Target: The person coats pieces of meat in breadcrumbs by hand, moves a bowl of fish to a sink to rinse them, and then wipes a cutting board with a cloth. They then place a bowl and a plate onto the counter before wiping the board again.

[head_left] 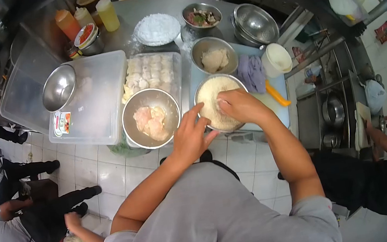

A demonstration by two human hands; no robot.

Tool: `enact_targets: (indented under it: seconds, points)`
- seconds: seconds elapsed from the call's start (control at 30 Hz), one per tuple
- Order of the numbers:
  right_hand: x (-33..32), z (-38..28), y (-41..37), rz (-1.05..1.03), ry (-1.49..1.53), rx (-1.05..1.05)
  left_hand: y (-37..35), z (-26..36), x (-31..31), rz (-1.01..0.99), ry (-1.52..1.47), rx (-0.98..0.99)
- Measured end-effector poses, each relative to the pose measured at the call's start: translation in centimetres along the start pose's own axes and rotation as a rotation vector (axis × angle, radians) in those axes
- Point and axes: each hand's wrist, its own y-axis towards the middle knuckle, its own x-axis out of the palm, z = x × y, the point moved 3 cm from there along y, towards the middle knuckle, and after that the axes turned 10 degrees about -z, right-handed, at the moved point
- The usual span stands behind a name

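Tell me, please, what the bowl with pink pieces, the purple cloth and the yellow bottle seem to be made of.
Bowl with pink pieces: metal, probably stainless steel, smooth; its grey wall shines.
Purple cloth: probably fabric, matte; it bunches in soft folds.
Yellow bottle: likely plastic, semi-glossy, judging by its squeeze-bottle shape.

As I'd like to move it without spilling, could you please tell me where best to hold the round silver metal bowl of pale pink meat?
Probably grip the near rim of the round silver metal bowl from the person's side: its open, circular edge is uncovered there, whereas the clear plastic tray of pale pieces crowds its far side.
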Motion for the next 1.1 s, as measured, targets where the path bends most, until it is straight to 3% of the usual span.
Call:
enact_targets:
  seconds: [0.13,0.23,0.33,0.47,0.57,0.7,0.83,1.03,1.1]
  points:
    - [2.8,0.8,1.3,0.035,-0.082,-0.022,-0.3,0.1,0.0,-0.022,-0.035,-0.016]
    - [0.9,-0.6,0.6,-0.050,-0.125,-0.024,-0.4,0.3,0.1,-0.027,-0.005,-0.006]
    - [1.0,0.6,-0.2,0.051,0.041,-0.036,-0.1,0.2,0.0,-0.020,-0.011,-0.032]
    - [2.7,2.9,1.8,-0.088,-0.252,-0.032,-0.3,0.3,0.1,0.002,0.009,-0.021]
    - [-2.6,0.9,-0.8,0.087,-0.043,-0.094,0.1,0.1,0.2,0.008,-0.004,-0.021]
    - [-2.7,1.6,-0.5,0.302,-0.186,-0.189,-0.1,0.4,0.2,-0.012,0.001,-0.024]
    - [-0.5,2.3,-0.3,0.320,-0.348,-0.168,-0.4,0.5,0.0,-0.024,0.006,-0.050]
    - [-0.6,2.4,-0.1,0.120,-0.376,-0.011,-1.9,1.2,-1.9,-0.040,-0.077,-0.081]
    - [-1.2,2.1,-0.5,0.116,-0.334,-0.066,-3.1,1.0,-3.3,-0.026,-0.118,-0.099]
